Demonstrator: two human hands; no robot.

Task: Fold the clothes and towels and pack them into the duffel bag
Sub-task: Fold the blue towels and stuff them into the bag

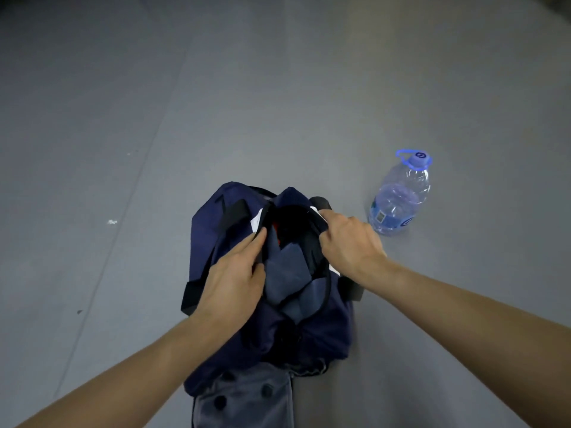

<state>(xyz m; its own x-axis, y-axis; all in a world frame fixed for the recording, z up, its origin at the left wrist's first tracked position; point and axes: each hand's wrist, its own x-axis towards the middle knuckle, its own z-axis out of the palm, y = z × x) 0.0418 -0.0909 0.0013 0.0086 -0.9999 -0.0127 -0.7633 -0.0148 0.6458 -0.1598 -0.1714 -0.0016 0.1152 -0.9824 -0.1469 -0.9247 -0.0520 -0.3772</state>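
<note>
Sitting on the grey floor (pixel 278 88), the navy duffel bag (pixel 210 242) has its top open, showing folded blue-grey cloth (pixel 284 273) inside. The left hand (pixel 234 273) pinches the opening's edge at 9 o'clock; the right hand (pixel 349 239) is closed on the edge at 3 o'clock. A clear water bottle (pixel 398 199) stands at 2 o'clock from the bag, apart from it. A grey buttoned garment (pixel 247 400) lies at 6 o'clock, touching the bag.

The duffel bag (pixel 216 242) sits on the floor (pixel 123 118), folded cloth (pixel 285 273) in its opening, a bottle (pixel 398 199) standing to its right, and a buttoned garment (pixel 247 400) lying at its near end.
</note>
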